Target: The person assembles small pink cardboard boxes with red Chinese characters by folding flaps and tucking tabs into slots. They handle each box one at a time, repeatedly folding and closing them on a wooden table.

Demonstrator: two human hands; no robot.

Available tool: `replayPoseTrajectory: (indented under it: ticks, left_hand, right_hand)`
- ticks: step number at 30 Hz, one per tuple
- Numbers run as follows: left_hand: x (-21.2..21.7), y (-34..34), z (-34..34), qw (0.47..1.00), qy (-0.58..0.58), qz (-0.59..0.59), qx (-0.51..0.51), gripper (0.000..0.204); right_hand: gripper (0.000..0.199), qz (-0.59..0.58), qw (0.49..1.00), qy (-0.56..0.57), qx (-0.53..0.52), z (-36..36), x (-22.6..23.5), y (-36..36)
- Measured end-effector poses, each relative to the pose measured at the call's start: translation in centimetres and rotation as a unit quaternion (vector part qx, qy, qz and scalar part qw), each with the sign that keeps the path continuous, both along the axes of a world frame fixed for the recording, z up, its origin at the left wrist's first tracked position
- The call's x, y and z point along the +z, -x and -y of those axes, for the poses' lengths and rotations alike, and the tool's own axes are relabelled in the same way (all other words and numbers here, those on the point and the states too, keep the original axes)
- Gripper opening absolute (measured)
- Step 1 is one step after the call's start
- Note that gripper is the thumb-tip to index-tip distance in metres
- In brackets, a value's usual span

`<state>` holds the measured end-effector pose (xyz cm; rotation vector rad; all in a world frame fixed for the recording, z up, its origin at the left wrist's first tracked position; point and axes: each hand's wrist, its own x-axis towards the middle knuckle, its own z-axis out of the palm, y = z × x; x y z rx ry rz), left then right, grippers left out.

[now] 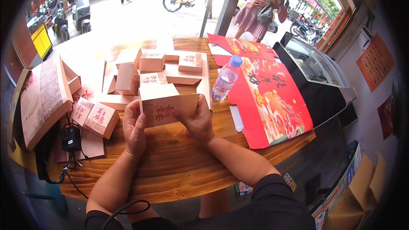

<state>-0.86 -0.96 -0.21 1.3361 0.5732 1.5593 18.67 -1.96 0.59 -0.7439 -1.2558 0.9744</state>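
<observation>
Between my two hands is a small tan cardboard box (159, 108) with red lettering, held above the wooden table (179, 166). My left hand (135, 130) grips its left end, thumb on the near face. At its right end my right hand (198, 121) closes round a panel that sticks out sideways. Just beyond, a tan tray (203, 85) carries several small matching boxes (190, 61), some standing at angles. Two more small boxes (101, 119) lie left of my left hand, on a tan sheet of card.
A large tan box lid (44, 98) leans at the left, beside a black power adapter (70, 138) with cables. A water bottle (226, 78) stands right of the tray, next to a flattened red printed carton (272, 102). A glass display case (313, 64) borders the table's right side.
</observation>
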Motion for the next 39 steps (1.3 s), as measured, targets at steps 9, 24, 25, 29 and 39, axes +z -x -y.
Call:
replayPoseTrajectory:
  ticks: [9, 24, 25, 29, 39]
  left_hand:
    - [-0.4, 0.5, -0.3, 0.999, 0.050, -0.006, -0.009, 0.043]
    - [-0.5, -0.1, -0.6, 0.997, 0.002, -0.045, 0.069, 0.045]
    - [-0.6, 0.1, -0.6, 0.996, 0.001, -0.053, 0.071, 0.045]
    - [-0.5, 0.3, -0.4, 0.996, 0.007, -0.055, 0.065, 0.045]
    - [-1.7, 1.3, -1.2, 0.968, 0.172, 0.178, 0.044, 0.056]
  right_hand:
    - [0.034, 0.039, 0.999, -0.014, 0.031, 1.2, 0.6, 0.2]
    - [0.030, -0.003, 0.997, -0.018, 0.071, 0.9, 0.1, 0.2]
    - [0.030, -0.002, 0.997, -0.018, 0.071, 0.9, 0.1, 0.2]
    - [0.029, 0.009, 0.997, -0.016, 0.071, 1.1, 0.1, 0.1]
    - [0.040, -0.043, 0.999, 0.009, 0.027, 0.1, 0.8, -0.3]
